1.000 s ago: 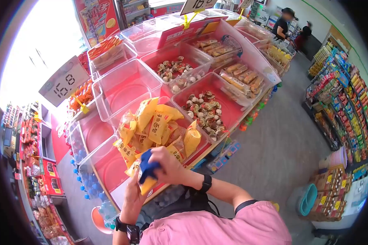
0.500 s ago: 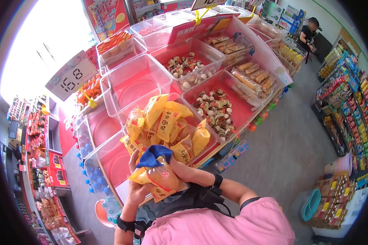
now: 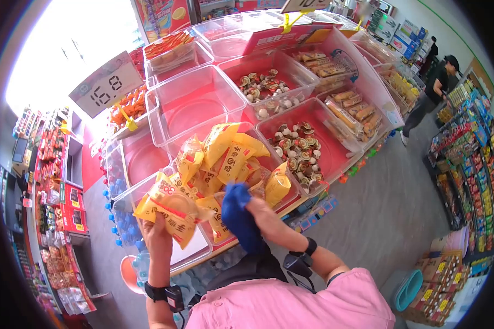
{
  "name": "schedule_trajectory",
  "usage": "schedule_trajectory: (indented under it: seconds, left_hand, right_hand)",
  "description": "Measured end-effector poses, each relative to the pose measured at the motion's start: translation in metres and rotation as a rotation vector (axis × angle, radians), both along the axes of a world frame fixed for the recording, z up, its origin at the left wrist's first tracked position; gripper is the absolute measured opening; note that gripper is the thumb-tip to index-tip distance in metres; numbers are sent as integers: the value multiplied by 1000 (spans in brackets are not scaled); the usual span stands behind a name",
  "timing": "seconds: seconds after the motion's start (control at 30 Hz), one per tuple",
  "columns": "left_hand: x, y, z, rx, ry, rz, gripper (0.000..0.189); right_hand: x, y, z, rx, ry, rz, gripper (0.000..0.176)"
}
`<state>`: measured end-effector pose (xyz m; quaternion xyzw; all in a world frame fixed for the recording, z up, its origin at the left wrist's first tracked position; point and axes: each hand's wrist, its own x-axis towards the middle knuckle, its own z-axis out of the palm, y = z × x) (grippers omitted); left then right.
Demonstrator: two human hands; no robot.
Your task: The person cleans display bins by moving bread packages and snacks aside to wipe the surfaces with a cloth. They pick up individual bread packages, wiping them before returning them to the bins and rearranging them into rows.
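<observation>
My left hand (image 3: 157,234) grips a yellow bread packet (image 3: 170,208) by its lower edge, over the front left of the display. A dark blue cloth (image 3: 237,216) hangs from my right hand (image 3: 263,216), whose fingers are closed on it. Beyond both hands, a clear bin holds a pile of yellow bread packets (image 3: 231,159). One more packet (image 3: 278,185) leans at that bin's right side, close to my right hand. The packet and the cloth are apart.
Clear bins of small round wrapped sweets (image 3: 299,151) and long wrapped snacks (image 3: 352,114) stand to the right. A price sign (image 3: 105,86) rises at the left. A person (image 3: 438,88) is in the aisle at the upper right, beside snack racks (image 3: 469,159).
My hands have moved apart: the packet has gone left in my left hand, and the cloth has come off it to the right. The person at the upper right now shows at full height.
</observation>
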<state>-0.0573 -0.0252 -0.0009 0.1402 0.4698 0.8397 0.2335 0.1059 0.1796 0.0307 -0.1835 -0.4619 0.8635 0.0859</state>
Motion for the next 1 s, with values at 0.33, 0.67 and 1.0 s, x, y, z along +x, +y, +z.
schedule_trajectory:
  seconds: [0.33,0.67,1.0]
  left_hand:
    - [35,-14,-51,-33,-298,-242,35]
    - [20,-38,-6,195,-440,-180,42]
    - [31,-29,-21,132,-408,-193,44]
  right_hand:
    - [-33,-43,-18,1466,430,-151,42]
    - [-2,6,-25,848,132,-342,29]
    - [22,48,-42,1192,-95,-221,34]
